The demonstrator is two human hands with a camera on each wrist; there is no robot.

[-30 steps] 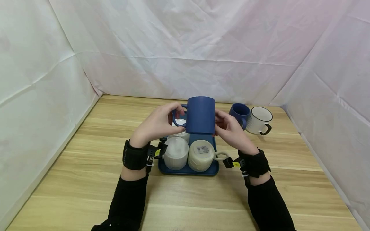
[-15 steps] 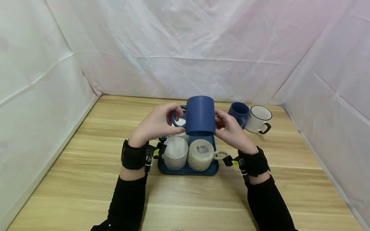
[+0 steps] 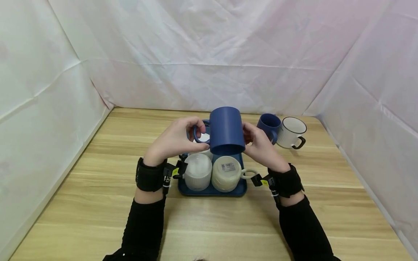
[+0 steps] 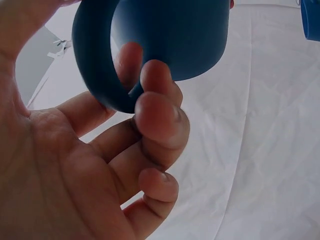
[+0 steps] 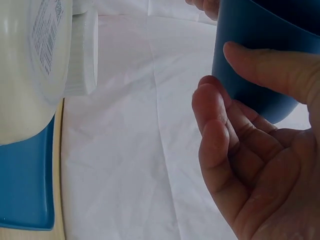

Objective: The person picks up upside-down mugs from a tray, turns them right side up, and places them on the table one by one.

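Note:
An upside-down dark blue mug (image 3: 226, 129) hangs above the back right of a blue tray (image 3: 212, 190). My left hand (image 3: 177, 139) grips its handle (image 4: 97, 65), fingers (image 4: 155, 107) curled through the loop. My right hand (image 3: 259, 145) holds the mug's right side (image 5: 255, 55), thumb (image 5: 272, 67) on the wall. On the tray stand an upturned white ribbed cup (image 3: 197, 171), an upturned cream mug (image 3: 226, 173) with a label on its base, and another white cup (image 3: 204, 139) behind, mostly hidden.
A second blue mug (image 3: 269, 127) and a white mug with a dark rim and handle (image 3: 291, 132) stand on the wooden table (image 3: 81, 188) at the back right. White sheets wall the table on three sides.
The blue mug has tipped slightly, its mouth now showing a little toward me; both hands keep their hold. The head view has shifted a little.

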